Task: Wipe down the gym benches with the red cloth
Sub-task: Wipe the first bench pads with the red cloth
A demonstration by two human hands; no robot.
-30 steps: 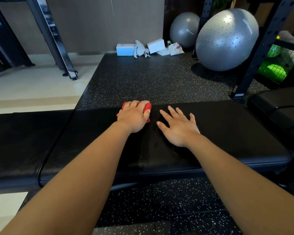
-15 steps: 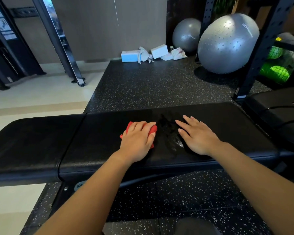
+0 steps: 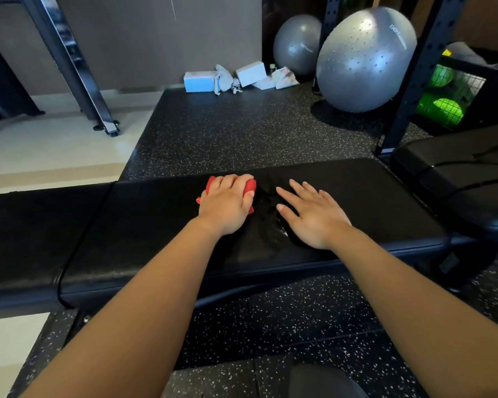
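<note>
A long black padded gym bench [image 3: 371, 202] runs across the view in front of me, split into two pads. My left hand [image 3: 226, 206] presses a bunched red cloth [image 3: 249, 186] onto the right pad near its far edge; only the cloth's edges show around my fingers. My right hand [image 3: 311, 215] lies flat on the same pad just to the right, fingers spread and holding nothing. A damp, shiny streak [image 3: 266, 222] on the pad lies between the two hands.
A second black bench [image 3: 457, 179] stands at the right. A black rack upright [image 3: 408, 73] rises behind it, with two grey exercise balls [image 3: 365, 58] and green balls in a wire bin [image 3: 443, 104]. Foam blocks [image 3: 199, 81] lie by the wall. A machine leg [image 3: 78, 70] stands at back left.
My left hand with the red cloth slid toward me over the pad, then back to the far edge. The right hand stayed flat beside it.
</note>
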